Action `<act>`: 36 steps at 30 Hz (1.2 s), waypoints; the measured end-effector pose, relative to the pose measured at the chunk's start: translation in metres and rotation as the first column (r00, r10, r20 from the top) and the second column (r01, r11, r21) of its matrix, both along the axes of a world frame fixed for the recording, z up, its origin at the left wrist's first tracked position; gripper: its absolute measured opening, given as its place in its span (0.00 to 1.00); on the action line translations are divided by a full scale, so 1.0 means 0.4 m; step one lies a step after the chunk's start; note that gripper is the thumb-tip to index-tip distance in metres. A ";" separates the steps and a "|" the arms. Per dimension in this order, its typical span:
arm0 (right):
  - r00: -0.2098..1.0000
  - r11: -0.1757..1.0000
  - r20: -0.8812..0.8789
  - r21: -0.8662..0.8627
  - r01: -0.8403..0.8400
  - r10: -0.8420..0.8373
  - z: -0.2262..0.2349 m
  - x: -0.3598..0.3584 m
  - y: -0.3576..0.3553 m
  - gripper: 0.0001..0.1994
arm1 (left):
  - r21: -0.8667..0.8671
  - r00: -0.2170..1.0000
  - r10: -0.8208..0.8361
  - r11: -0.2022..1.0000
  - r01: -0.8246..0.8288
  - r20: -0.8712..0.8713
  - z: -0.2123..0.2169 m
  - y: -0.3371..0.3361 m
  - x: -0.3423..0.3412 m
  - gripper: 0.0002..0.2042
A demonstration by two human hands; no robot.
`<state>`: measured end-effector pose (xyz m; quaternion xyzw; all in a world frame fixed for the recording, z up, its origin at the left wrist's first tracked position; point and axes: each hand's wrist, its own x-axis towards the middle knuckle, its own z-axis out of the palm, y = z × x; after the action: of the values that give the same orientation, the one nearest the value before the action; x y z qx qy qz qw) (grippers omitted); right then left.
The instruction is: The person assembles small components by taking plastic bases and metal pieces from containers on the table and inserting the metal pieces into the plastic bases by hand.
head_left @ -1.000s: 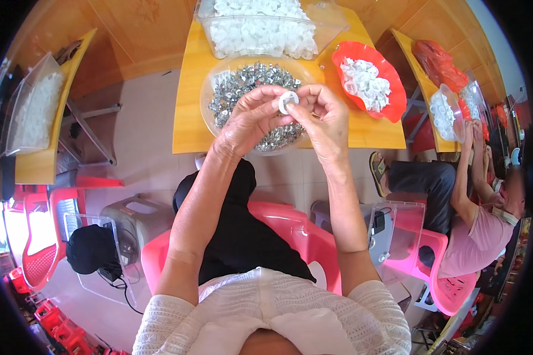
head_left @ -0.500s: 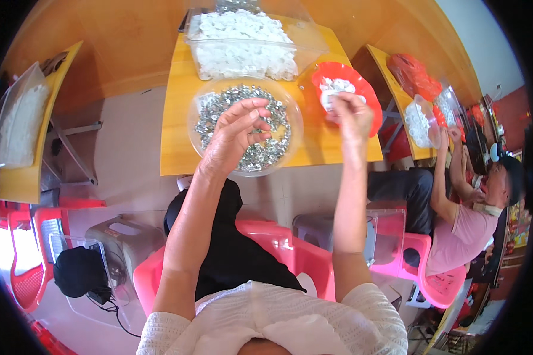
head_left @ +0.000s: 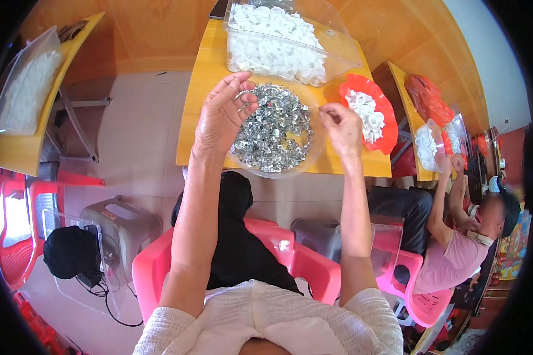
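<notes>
A clear round bowl (head_left: 273,171) full of small shiny metal pieces (head_left: 272,133) sits on the yellow table in front of me. My left hand (head_left: 222,112) hovers over its left side, fingers loosely curved and apart, nothing visible in them. By the right rim is my right hand (head_left: 342,127), thumb and fingertips pressed together; whatever they hold, if anything, is too small to make out. Just right of that hand lies a red scalloped dish (head_left: 387,118) with small white plastic parts (head_left: 367,112). Behind the bowl stands a clear bin (head_left: 343,59) heaped with similar white pieces (head_left: 272,44).
A co-worker (head_left: 456,254) in a pink shirt sits to the right at another table holding a clear bowl of white parts (head_left: 426,148) and a red plastic bag (head_left: 429,100). On the left table is another clear bin (head_left: 26,89). A grey stool (head_left: 124,228) stands at lower left.
My right hand has moved left from the red dish to the bowl's rim; the white part it held no longer shows in it. My left hand has shifted toward the bowl's left side. The view has shifted.
</notes>
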<state>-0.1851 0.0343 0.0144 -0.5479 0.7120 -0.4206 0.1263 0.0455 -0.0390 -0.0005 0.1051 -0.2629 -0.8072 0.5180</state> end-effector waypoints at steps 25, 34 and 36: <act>0.855 0.820 -0.232 0.477 -0.315 0.464 0.104 -0.064 -0.600 0.19 | 0.073 0.997 -0.071 0.995 0.067 0.044 -0.002 -0.020 -0.019 0.12; 0.884 0.798 -0.174 0.531 -0.286 0.433 0.123 -0.035 -0.603 0.08 | 0.090 0.997 -0.060 0.994 0.055 0.053 0.000 -0.027 -0.010 0.12; 0.919 0.848 -0.111 0.441 -0.295 0.377 0.156 -0.045 -0.577 0.07 | 0.117 0.996 -0.070 0.991 0.064 0.051 0.006 -0.023 -0.005 0.12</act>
<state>-0.2031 -0.1965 0.0768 -0.6629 0.6864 -0.1753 0.2422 0.0436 -0.0483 0.0018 0.1482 -0.2334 -0.8347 0.4762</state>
